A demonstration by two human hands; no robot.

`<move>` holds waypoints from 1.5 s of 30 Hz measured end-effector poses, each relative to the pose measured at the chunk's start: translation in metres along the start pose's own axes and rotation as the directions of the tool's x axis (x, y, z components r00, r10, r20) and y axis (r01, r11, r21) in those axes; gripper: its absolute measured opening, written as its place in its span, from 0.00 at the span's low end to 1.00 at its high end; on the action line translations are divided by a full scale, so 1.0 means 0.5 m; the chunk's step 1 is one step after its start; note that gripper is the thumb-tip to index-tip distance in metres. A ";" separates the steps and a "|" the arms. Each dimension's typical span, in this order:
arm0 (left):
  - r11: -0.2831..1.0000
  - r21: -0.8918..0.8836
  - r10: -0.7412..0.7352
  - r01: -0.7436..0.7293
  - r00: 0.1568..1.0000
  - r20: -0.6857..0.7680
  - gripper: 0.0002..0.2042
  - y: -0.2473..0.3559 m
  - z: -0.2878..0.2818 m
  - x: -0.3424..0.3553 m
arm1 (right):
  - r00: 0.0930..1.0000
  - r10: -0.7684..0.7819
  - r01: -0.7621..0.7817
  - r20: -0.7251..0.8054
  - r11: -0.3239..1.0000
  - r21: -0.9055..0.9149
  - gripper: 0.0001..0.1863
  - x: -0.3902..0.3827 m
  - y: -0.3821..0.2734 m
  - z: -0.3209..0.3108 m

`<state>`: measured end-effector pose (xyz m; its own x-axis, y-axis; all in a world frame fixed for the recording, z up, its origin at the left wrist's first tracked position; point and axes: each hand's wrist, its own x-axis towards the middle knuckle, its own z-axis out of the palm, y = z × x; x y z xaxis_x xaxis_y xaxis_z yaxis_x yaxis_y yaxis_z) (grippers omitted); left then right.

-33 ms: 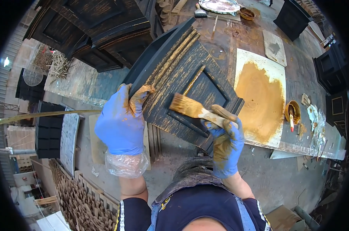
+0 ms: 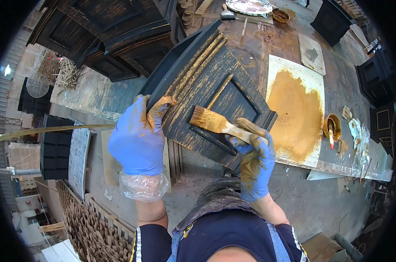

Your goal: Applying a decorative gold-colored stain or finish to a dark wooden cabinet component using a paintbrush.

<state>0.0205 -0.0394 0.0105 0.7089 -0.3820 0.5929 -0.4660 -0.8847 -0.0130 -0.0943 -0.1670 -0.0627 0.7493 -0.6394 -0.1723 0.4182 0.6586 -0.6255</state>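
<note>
A black wooden panelled piece (image 2: 226, 94) with a moulded edge and gold-brown streaks is tilted in front of me. My left hand (image 2: 139, 131), in a stained blue glove, is closed on its near left edge, thumb on the moulding. My right hand (image 2: 255, 159), also in a stained blue glove, grips a flat paintbrush (image 2: 220, 124) by its pale handle. The brush's brown-coated bristles lie over the lower left part of the recessed panel's frame. One gold-brown line runs along the frame's upper left side. Whether the bristle tips touch the wood, I cannot tell.
To the right, a white board (image 2: 294, 118) spread with brown paint lies on the worktable (image 2: 259, 48). Beside it stands a round container (image 2: 332, 124) with a brush in it. Larger black streaked furniture (image 2: 106, 35) rises at the upper left. More black pieces (image 2: 332, 24) stand at the far right.
My right hand and the paintbrush have shifted slightly to the left. My left hand and the black piece look unmoved.
</note>
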 end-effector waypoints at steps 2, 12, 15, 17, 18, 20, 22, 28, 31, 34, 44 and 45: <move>1.000 0.002 -0.008 0.007 1.000 0.011 0.12 -0.002 0.004 0.001 | 0.999 0.009 -0.010 -0.031 1.000 -0.025 0.13 -0.003 0.005 -0.009; 1.000 -0.016 -0.016 0.016 1.000 0.014 0.12 0.000 0.005 -0.003 | 0.999 -0.011 0.008 -0.042 0.998 -0.058 0.10 -0.019 0.003 -0.008; 1.000 -0.013 -0.004 0.004 1.000 0.006 0.12 0.002 0.003 -0.002 | 0.999 0.006 -0.009 -0.052 0.998 -0.067 0.12 -0.022 -0.016 -0.036; 1.000 -0.022 -0.010 0.011 1.000 0.010 0.12 0.002 0.005 -0.004 | 0.996 -0.093 0.089 -0.016 0.983 -0.162 0.15 -0.022 -0.045 -0.050; 0.998 -0.055 -0.022 0.021 1.000 -0.005 0.13 0.001 0.006 -0.006 | 0.996 -0.093 0.090 -0.012 0.981 -0.169 0.15 -0.019 -0.057 -0.044; 0.995 -0.096 -0.041 0.038 0.999 -0.021 0.13 -0.001 0.007 -0.007 | 0.959 -0.283 0.263 -0.027 0.918 -0.298 0.17 -0.016 -0.090 -0.017; 0.998 -0.053 -0.043 0.044 0.999 0.016 0.14 0.001 0.004 -0.005 | 0.977 -0.212 0.201 -0.008 0.937 -0.286 0.14 -0.020 -0.120 -0.014; 0.997 -0.066 -0.048 0.048 0.999 0.003 0.14 0.008 0.001 -0.006 | 0.948 -0.221 0.310 0.228 0.797 -0.518 0.22 -0.009 -0.121 0.009; 0.996 -0.083 -0.023 0.020 0.999 -0.026 0.14 0.002 0.007 -0.008 | 0.913 -0.230 0.391 0.338 0.731 -0.560 0.28 -0.006 -0.123 0.038; 1.000 -0.012 -0.027 0.028 1.000 0.010 0.14 0.006 0.004 -0.006 | 0.903 -0.255 0.420 0.346 0.697 -0.582 0.31 -0.011 -0.127 0.053; 0.998 -0.046 -0.041 0.040 0.998 -0.041 0.13 0.007 0.009 -0.005 | 0.867 -0.132 0.447 0.480 0.631 -0.634 0.23 0.009 -0.128 0.106; 0.999 -0.033 -0.044 0.043 0.999 -0.030 0.13 0.007 0.009 -0.005 | 0.867 -0.132 0.447 0.480 0.629 -0.635 0.23 0.010 -0.126 0.106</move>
<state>0.0195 -0.0429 0.0056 0.7124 -0.3344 0.6169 -0.4525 -0.8909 0.0395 -0.0896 -0.1908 0.0162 0.8411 -0.4511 0.2983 0.2721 -0.1235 -0.9543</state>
